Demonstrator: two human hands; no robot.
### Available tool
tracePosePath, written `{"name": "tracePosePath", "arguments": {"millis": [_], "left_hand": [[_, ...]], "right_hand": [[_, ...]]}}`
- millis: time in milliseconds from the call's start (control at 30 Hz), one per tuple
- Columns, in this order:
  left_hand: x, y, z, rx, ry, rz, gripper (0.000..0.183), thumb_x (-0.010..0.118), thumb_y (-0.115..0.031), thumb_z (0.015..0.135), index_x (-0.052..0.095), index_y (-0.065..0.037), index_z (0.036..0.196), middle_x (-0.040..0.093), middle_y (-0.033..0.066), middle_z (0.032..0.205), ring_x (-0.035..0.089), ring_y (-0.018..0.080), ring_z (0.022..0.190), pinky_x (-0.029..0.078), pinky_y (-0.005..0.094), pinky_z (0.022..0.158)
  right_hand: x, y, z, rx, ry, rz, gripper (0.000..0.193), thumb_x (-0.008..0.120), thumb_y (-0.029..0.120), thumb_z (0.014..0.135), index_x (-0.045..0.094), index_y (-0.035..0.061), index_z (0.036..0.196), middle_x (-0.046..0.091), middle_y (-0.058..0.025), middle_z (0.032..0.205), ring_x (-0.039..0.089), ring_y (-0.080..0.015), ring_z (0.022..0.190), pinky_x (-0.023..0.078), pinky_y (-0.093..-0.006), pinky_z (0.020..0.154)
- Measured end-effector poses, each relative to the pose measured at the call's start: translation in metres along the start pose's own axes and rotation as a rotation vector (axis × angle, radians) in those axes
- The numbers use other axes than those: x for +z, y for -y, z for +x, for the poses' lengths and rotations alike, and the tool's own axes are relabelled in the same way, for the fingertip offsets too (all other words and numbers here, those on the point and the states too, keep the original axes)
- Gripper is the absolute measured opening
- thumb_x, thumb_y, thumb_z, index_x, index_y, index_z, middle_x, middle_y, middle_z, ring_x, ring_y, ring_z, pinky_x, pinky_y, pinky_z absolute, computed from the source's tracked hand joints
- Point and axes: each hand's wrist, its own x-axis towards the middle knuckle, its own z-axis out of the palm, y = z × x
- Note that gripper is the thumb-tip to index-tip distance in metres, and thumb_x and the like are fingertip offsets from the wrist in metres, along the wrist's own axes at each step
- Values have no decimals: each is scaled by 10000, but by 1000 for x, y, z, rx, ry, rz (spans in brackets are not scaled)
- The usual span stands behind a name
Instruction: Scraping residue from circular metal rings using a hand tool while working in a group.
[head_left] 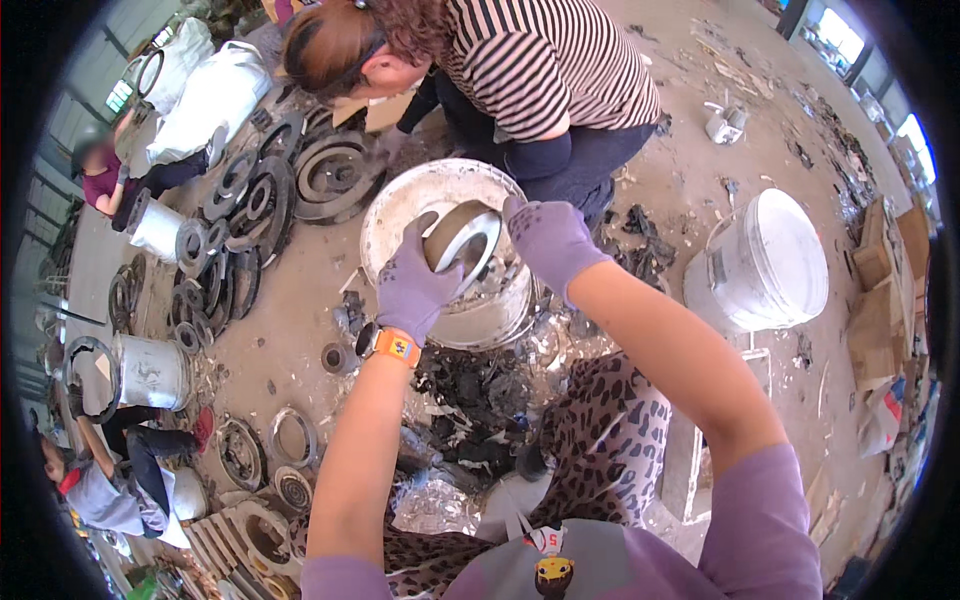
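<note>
My left hand [414,284], in a lavender glove, grips a thick ring [452,230] with a brownish outer band and a pale, shiny inner side. The ring is tilted over the mouth of a dirty white bucket [378,215]. At the ring's upper right rim is my right hand [556,243], gloved the same way, with its fingers curled closed. Whatever those fingers hold, if anything, is hidden. Small dark and pale bits lie inside the bucket below the ring.
A person in a striped shirt [560,65] bends close beyond the bucket. Dark rings [255,200] are piled at the left. Black scraps [470,395] cover the floor before me. A lidded white bucket [765,260] stands at the right. Other people sit at the far left.
</note>
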Motion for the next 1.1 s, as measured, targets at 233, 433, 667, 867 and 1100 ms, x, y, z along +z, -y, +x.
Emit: {"name": "tracePosePath", "arguments": {"millis": [233, 433, 667, 867, 1100], "left_hand": [[8, -30, 18, -45, 43, 534, 370, 616, -354, 780, 571, -110, 1055, 679, 144, 854, 658, 327, 818, 502, 430, 723], [17, -21, 30, 9, -16, 532, 378, 583, -412, 807, 593, -107, 1029, 679, 162, 860, 661, 323, 821, 499, 426, 721], [13, -28, 26, -120, 67, 402, 484, 699, -328, 705, 581, -108, 1120, 668, 151, 995, 634, 340, 920, 499, 428, 793], [9, -15, 13, -28, -80, 389, 385, 640, -363, 776, 594, -114, 1067, 681, 154, 863, 660, 323, 816, 505, 419, 716], [5, -8, 6, -38, -87, 262, 462, 667, -346, 754, 578, -107, 1139, 677, 148, 949, 655, 324, 866, 509, 413, 762]], "right_hand": [[-8, 24, 6, 59, -105, 140, 275, 577, 130, 841, 489, 48, 1088, 671, -111, 931, 693, -231, 821, 551, -370, 605], [8, 16, 12, 89, -69, 261, 278, 527, 121, 880, 464, 39, 1138, 672, -141, 962, 688, -267, 868, 558, -386, 628], [56, 7, 33, 213, 12, 375, 346, 456, 190, 918, 427, -16, 1194, 660, -199, 997, 663, -299, 937, 536, -423, 728], [49, 14, 28, 121, 80, 321, 374, 423, 197, 933, 425, -29, 1230, 661, -227, 975, 660, -306, 960, 534, -440, 762], [55, 19, 23, 29, -18, 268, 293, 496, 82, 872, 451, -36, 1137, 674, -202, 964, 679, -324, 883, 552, -410, 694]]}}
